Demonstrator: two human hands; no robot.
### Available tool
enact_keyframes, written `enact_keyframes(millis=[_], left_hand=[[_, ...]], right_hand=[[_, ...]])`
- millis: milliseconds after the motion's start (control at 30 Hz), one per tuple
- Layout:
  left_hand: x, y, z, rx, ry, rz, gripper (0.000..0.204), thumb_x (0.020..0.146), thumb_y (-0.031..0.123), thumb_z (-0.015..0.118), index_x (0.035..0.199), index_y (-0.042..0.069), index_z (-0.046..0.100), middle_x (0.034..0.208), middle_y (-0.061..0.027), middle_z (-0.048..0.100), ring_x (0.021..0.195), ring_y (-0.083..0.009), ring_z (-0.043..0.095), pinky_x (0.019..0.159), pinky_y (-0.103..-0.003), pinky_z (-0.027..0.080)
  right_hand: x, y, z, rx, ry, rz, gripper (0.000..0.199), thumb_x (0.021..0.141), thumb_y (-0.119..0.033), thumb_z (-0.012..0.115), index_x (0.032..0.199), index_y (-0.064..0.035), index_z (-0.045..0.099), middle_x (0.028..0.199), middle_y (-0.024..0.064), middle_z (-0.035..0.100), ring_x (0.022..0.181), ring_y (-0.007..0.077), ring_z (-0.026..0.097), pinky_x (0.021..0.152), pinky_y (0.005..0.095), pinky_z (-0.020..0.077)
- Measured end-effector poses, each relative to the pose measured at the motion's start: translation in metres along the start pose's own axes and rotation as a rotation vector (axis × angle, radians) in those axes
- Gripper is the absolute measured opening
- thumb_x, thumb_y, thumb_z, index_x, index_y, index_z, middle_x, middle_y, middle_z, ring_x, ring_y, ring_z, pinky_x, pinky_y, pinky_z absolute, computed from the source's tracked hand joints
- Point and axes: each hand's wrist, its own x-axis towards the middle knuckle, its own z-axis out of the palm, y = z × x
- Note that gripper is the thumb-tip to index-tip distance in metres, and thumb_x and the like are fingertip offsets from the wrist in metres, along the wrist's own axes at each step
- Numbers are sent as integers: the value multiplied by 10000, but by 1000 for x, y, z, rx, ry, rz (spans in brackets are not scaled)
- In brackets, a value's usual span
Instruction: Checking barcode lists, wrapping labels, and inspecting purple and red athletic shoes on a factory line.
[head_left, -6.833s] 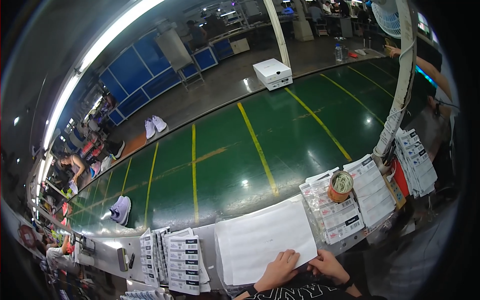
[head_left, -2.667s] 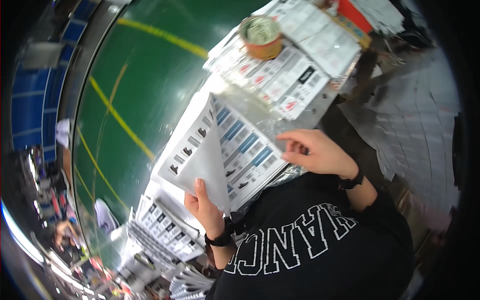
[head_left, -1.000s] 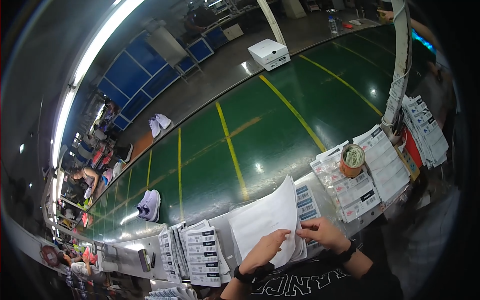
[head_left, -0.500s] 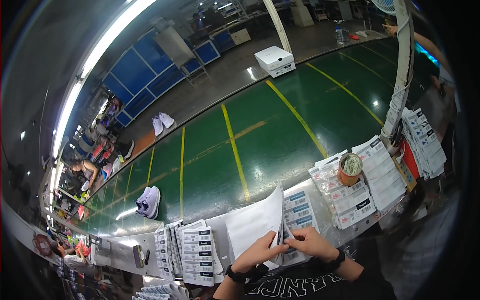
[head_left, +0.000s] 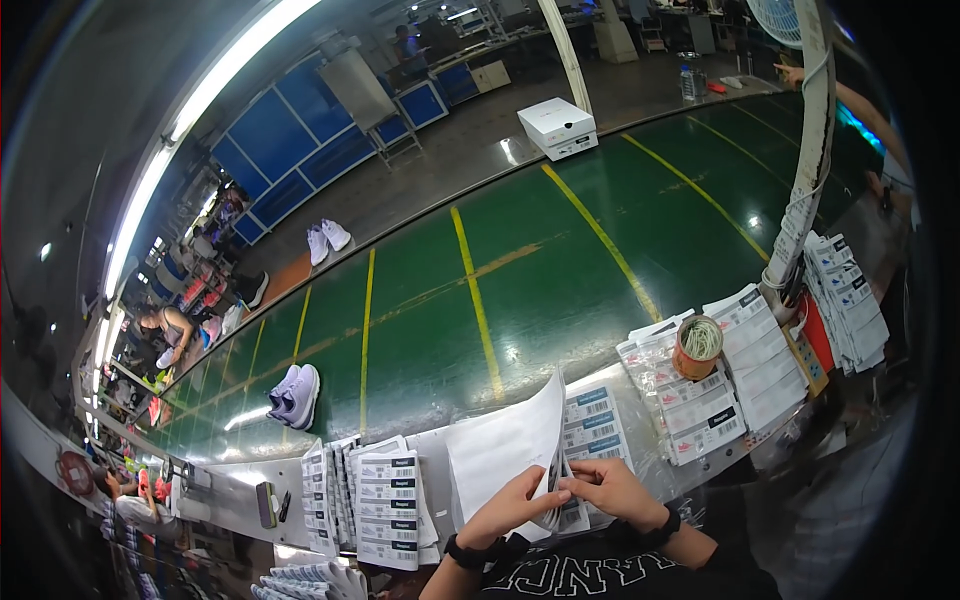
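Head view, hands: close together at the near edge of the work, the left hand [head_left: 508, 508] and the right hand [head_left: 612, 490] almost meeting at the fingertips, each with fingers closed on the same curled paper edge.
White sheets: a thin pile of white sheets [head_left: 502, 452], blank side up, in front of the person; its right side is bent upward, and that lifted edge is in the fingers of both hands.
Blue-barred labels: printed label sheets [head_left: 598, 420] with blue bars, lying just right of the lifted edge, partly covered by the right hand.
Wrists: a black band [head_left: 470, 553] on the left, another dark one on the right.
Left of the pile: label stacks [head_left: 388, 505] with black bars, side by side on the metal ledge [head_left: 228, 482]; farther left, a dark flat case [head_left: 266, 505] and a pen [head_left: 285, 507].
Right of the pile: pink-marked labels [head_left: 700, 432], partly under clear plastic, with a round tin [head_left: 698, 348] of pale ties on top; more paper lies beyond, near a worn post [head_left: 806, 180].
Green belt: a wide green belt [head_left: 420, 345] with yellow cross lines, running past the ledge on its far side; a lilac pair of shoes [head_left: 295, 397] sits on its near left part.
Far edge: a white shoebox [head_left: 558, 130]; farther left, a pale pair of shoes [head_left: 327, 241].
Far right: a co-worker's outstretched arm [head_left: 868, 122], well apart from the paper.
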Motion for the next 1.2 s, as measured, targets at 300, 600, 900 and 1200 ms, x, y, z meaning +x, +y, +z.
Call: enact_keyframes(millis=[300,600,900,1200], left_hand=[[0,2,1,72,7,-4,552,885,381,661,1196,-48,507,1014,-50,579,917,-97,509,783,-230,418],[2,-1,6,56,37,34,567,888,392,656,1206,-50,499,1039,-69,578,946,-109,512,820,-240,422],[3,1,7,125,59,-11,524,890,390,652,1161,-38,518,970,-49,575,891,-107,510,769,-241,425],[-5,16,18,186,166,74,628,866,545,605,1050,-49,521,829,-162,605,774,-200,581,683,-306,457]], right_hand=[[-4,-19,3,-4,15,67,380,875,-144,679,1182,67,601,836,52,710,763,22,590,687,182,470],[-2,-13,0,40,5,67,352,876,-118,667,1173,62,608,875,74,716,792,45,619,705,189,486],[1,-6,-3,33,-13,42,310,889,-119,652,1141,60,627,733,-10,658,689,-4,524,611,176,429],[1,-8,-5,99,-35,39,286,896,-116,641,1120,62,634,801,15,675,716,15,557,618,181,446]])
